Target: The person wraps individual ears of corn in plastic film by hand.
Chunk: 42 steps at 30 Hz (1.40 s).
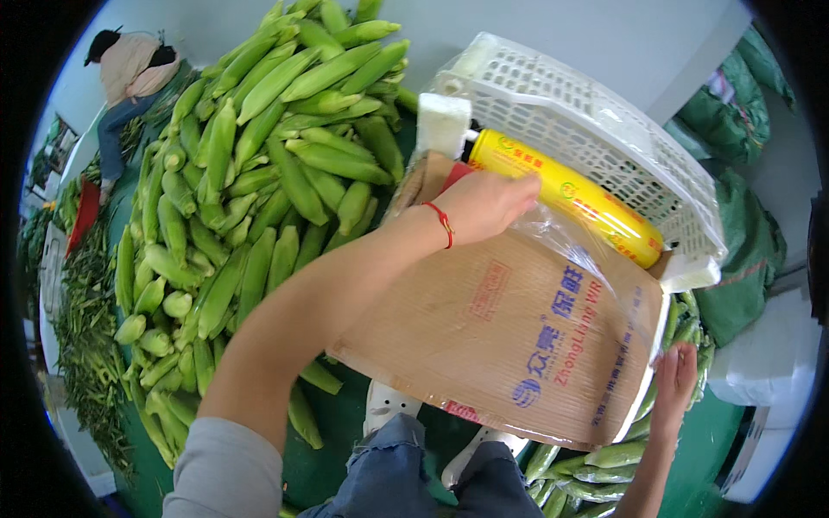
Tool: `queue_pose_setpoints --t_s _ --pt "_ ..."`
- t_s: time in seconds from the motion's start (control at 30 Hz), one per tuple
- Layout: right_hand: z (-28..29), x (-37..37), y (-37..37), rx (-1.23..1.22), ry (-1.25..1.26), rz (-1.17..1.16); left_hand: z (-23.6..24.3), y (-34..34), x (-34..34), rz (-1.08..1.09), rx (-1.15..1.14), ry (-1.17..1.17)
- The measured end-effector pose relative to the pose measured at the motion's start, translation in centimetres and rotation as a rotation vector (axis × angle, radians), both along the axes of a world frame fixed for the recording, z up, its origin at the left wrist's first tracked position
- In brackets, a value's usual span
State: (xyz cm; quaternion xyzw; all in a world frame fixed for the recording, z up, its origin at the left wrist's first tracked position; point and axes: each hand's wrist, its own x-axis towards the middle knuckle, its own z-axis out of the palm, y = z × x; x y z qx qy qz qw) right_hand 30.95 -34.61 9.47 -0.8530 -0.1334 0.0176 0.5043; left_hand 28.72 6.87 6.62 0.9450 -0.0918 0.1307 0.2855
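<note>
A yellow roll of cling film (pixel 561 194) lies along the far edge of a brown cardboard sheet (pixel 432 345). Clear film (pixel 561 229) stretches from the roll over the cardboard. My left hand (pixel 496 203), with a red string bracelet at the wrist, is closed in a pinch on the film beside the roll. At the cardboard's right edge is my right hand (pixel 678 375), its fingers extended and slightly bent. Whether those fingertips touch the film there is unclear. What supports the cardboard is hidden.
A white perforated plastic basket (pixel 596 112) stands behind the roll. Green corn in husks (pixel 259 173) is heaped on the left. Wrapped corn packs (pixel 596 475) lie below the cardboard. Green sacks (pixel 734 250) stand at right. A person (pixel 134 78) sits bent over at far left, near a red scoop (pixel 84 216).
</note>
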Motion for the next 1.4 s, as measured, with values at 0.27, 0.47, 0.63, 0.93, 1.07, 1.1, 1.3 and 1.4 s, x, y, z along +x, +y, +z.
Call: queue_pose_setpoints --t_s 0.27,0.47,0.63,0.93,1.07,1.1,1.3,1.4 --pt "-1.3 -8.9 -3.5 -0.172 0.450 0.190 2.3 0.0 -19.8 -0.203 0.073 -0.093" --pt "-2.9 -12.9 -1.7 -0.452 0.017 0.458 -6.0 -4.1 -30.4 0.028 0.036 -0.049" --pt "-2.5 -12.6 -1.4 -0.499 0.159 0.511 -9.1 -7.3 -35.2 0.611 -0.243 -0.083" --pt "-5.7 -11.6 -3.7 -0.420 -0.022 0.504 -27.6 -5.6 -36.8 1.989 -0.982 0.535" --pt "-5.8 -11.3 -4.3 -0.453 -0.026 0.505 -27.7 -3.8 -34.5 1.884 -1.296 0.454" --pt "-5.6 -11.3 -4.1 -0.454 -0.013 0.510 -27.6 -3.6 -34.4 1.870 -1.427 0.362" --pt "-4.9 -11.7 -3.8 -0.446 0.011 0.520 -22.8 -3.0 -37.0 1.557 -2.265 -0.026" --pt "-4.3 -12.0 -3.1 -0.437 0.036 0.516 -16.6 -4.5 -37.7 1.486 -2.361 -0.057"
